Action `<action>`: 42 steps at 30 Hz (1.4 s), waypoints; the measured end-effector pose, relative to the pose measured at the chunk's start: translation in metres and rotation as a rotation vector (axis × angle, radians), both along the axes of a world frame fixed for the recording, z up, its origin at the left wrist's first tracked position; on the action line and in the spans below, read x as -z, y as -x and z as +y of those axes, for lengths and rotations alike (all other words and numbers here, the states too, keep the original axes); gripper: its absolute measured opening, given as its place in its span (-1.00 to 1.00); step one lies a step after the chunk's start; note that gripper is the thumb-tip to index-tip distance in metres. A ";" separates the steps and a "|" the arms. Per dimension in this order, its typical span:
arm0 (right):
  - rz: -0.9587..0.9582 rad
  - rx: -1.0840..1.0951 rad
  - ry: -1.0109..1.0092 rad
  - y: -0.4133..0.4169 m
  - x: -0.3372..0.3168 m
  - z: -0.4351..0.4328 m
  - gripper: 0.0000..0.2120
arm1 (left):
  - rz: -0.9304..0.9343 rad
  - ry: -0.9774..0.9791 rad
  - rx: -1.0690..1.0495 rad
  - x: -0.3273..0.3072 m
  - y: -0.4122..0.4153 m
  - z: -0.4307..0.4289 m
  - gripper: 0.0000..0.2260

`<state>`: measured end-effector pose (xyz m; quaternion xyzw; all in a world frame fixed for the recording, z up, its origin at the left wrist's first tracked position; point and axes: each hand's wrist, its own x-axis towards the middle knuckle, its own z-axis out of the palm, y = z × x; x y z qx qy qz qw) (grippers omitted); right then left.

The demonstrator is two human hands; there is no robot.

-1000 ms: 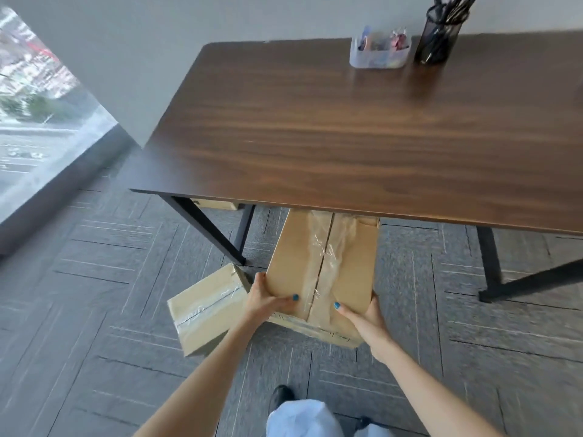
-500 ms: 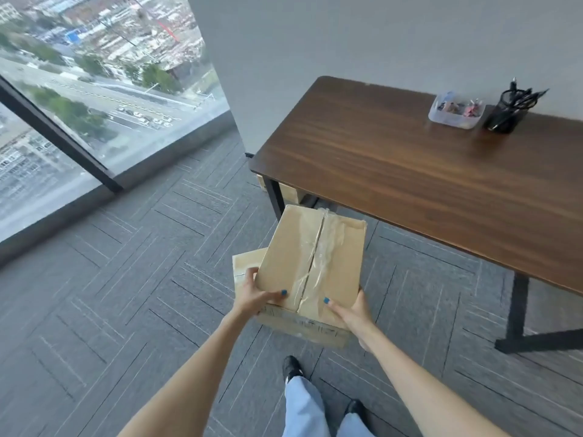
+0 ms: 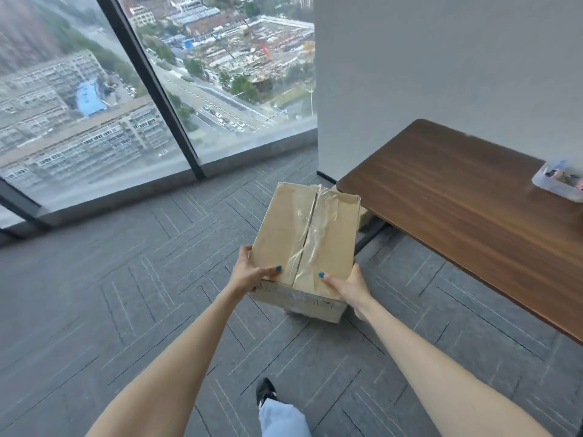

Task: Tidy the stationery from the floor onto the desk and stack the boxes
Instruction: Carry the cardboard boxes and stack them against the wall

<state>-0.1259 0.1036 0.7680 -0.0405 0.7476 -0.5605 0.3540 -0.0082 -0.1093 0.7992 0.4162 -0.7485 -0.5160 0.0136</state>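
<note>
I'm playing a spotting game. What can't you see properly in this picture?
- Head view: what is inside the box, since tape seals it.
- Head view: the tray on the desk, cut off by the right edge, contents blurry.
- Head view: a second box under the desk, mostly hidden behind the held box.
- Head view: most fingers of the left hand and right hand, hidden by the box.

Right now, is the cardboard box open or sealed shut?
Sealed shut. The two top flaps of the cardboard box meet along the middle seam, and wrinkled clear tape covers that seam.
</note>
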 end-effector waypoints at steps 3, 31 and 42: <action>0.024 -0.032 0.026 0.012 -0.024 -0.054 -0.14 | 0.055 0.019 -0.040 -0.021 0.000 -0.049 -0.27; 0.185 0.048 0.157 0.193 -0.088 -0.498 -0.18 | 0.265 0.079 0.015 -0.073 0.178 -0.502 -0.25; 0.095 0.245 0.209 0.330 -0.075 -0.546 -0.22 | 0.180 0.088 0.165 -0.068 0.354 -0.567 -0.12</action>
